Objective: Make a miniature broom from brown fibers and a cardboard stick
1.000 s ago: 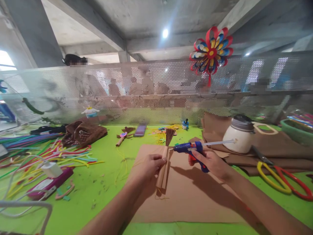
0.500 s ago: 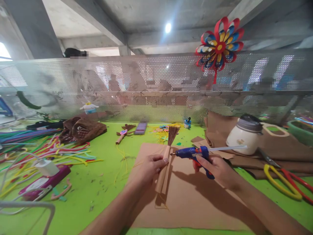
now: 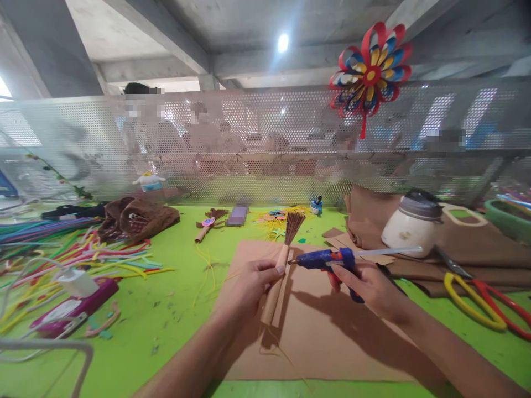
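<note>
My left hand (image 3: pixel 251 284) is closed around a rolled brown paper tube (image 3: pixel 271 305), thumb pressed near its upper part. A fan of thin brown bristles (image 3: pixel 294 228) sticks out of the tube's far end, and yellow thread (image 3: pixel 279 344) trails from the near end. A blue hot glue gun (image 3: pixel 323 258) is in the grip of my right hand (image 3: pixel 375 287). Its nozzle points left, right beside the tube's edge; whether it touches cannot be made out. A clear glue stick (image 3: pixel 390 251) juts from its back. Beneath lies a brown paper sheet (image 3: pixel 332 342).
Scissors (image 3: pixel 475 304) and a white jar (image 3: pixel 412 226) sit at right by folded brown cloth (image 3: pixel 369 221). Coloured pipe cleaners (image 3: pixel 83 249) and a purple power strip (image 3: pixel 74 309) with cables lie left. A small finished brush-like piece (image 3: pixel 203 229) lies behind, before a perforated screen (image 3: pixel 249 143).
The loose paper flap along the tube's right side looks narrower, and more yellow thread shows below it. The glue gun has barely moved. The view has shifted slightly.
</note>
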A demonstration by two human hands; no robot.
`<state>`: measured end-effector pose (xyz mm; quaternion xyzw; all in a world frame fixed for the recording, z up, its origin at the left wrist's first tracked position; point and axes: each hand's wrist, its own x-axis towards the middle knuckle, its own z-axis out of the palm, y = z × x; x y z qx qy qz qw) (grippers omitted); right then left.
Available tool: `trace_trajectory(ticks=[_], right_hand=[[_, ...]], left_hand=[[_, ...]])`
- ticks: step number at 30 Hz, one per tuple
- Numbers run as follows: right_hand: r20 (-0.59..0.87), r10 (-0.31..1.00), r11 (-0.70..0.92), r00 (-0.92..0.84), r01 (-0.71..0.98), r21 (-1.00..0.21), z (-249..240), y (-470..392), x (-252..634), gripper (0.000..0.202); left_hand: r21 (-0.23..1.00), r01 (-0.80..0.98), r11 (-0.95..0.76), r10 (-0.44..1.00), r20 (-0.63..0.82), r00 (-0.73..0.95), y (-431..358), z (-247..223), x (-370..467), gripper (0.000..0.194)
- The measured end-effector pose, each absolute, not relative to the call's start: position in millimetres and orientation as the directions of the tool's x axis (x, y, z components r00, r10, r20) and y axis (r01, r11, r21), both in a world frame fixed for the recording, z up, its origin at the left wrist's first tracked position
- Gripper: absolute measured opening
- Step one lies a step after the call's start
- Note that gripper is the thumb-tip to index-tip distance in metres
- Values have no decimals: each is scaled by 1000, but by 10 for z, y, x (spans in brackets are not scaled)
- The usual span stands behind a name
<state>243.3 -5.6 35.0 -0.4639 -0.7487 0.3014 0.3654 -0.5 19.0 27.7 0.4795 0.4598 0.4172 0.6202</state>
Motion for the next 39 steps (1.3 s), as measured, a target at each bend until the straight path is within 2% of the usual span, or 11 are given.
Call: trace_trajectory(ticks=[7, 18, 27, 34, 39], right_hand=[[235, 894, 408, -380, 477, -779, 318, -126, 2413, 43], [326, 920, 391, -216, 520, -759, 304, 7, 2453, 45], [278, 906, 409, -318, 494, -767, 304, -114, 2401, 46], [336, 924, 383, -186, 493, -781, 311, -27, 2381, 48], [309, 918, 392, -247, 463, -795, 289, -63, 2376, 46]], left_hand=[[967, -128, 218, 949, -180, 259, 189, 282, -3, 31], [971, -107, 213, 949, -180, 258, 158, 318, 19, 33], [953, -183, 241, 943, -186, 275, 177, 286, -3, 33], [942, -224, 250, 942, -182, 283, 153, 306, 18, 26], [953, -203, 225, 944, -161, 288, 189, 248, -5, 25]])
